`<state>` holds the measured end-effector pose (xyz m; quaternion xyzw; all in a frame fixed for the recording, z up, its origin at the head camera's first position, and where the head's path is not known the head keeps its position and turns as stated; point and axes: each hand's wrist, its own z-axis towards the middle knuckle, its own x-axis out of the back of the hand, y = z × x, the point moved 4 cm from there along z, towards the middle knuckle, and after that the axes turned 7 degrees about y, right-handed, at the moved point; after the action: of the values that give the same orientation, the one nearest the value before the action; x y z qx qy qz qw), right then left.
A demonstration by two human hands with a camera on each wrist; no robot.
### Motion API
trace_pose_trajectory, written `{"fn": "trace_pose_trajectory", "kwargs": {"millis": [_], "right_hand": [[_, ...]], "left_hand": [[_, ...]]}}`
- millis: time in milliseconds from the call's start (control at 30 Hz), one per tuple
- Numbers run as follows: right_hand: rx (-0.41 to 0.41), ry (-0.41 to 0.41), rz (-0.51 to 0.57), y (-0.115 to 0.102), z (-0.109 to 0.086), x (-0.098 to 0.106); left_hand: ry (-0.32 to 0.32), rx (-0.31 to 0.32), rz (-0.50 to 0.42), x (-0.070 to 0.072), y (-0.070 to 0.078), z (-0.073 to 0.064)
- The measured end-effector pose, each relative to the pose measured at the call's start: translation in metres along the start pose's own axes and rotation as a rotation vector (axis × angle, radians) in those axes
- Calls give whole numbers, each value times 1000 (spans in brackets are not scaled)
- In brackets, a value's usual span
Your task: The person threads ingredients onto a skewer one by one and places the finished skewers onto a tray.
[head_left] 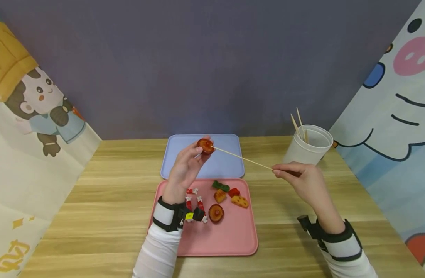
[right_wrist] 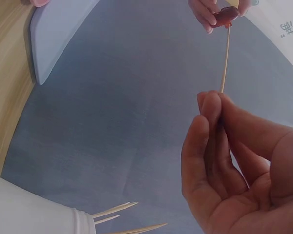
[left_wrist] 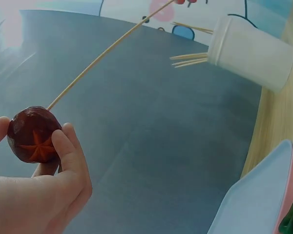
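Left hand (head_left: 187,165): fingers curled, pinching mushroom piece (head_left: 206,146) at its rim between thumb and fingertips, held up over blue tray (head_left: 226,162). Skewer (head_left: 243,158) runs right from mushroom's underside; depth of tip unclear. Right hand (head_left: 302,179): thumb and fingers closed on skewer's far end. Containers: pink tray (head_left: 230,241) on surface (head_left: 112,193), nearer than blue one, has red-white pieces (head_left: 201,204), second mushroom (head_left: 216,213), green, orange, red, yellow pieces. Far right, white cup (head_left: 304,154) with spare sticks (head_left: 295,125).

Brown mushroom (left_wrist: 31,127) with orange star, tan skewer (head_left: 242,158)
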<state>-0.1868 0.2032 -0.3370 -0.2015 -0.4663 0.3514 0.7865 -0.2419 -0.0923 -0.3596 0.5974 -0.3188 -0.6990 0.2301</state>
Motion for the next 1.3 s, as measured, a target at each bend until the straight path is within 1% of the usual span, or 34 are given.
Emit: {"fn": "trace_pose_trajectory", "kwargs": {"millis": [167,367,600,667,833,1033,1167,1300], "right_hand": [[0,-2,3,1,0,-2],[-6,-1,-1,0,0,-1],[-2,6,-21,-2,0,1],[2,9,-22,-3,-1,1],[12,14,-28,-4,-1,2],[8,10,-25,-3,-2,3],[6,6,-30,-2,-2,3],[-13,-24,-19,1,-2,1]], "left_hand": [[-7,1,3,-2,-1,-1],[-16,8,-22,-1,-1,-1],[-59,-3,-18,-3,1,-1],[-61,0,-16,-4,1,-1],[-53,23,-11,-5,0,-2],[-68,49,-7,-7,-3,-3],[-77,40,-3,-7,-4,-3],[-105,14,11,-6,-5,-1]]}}
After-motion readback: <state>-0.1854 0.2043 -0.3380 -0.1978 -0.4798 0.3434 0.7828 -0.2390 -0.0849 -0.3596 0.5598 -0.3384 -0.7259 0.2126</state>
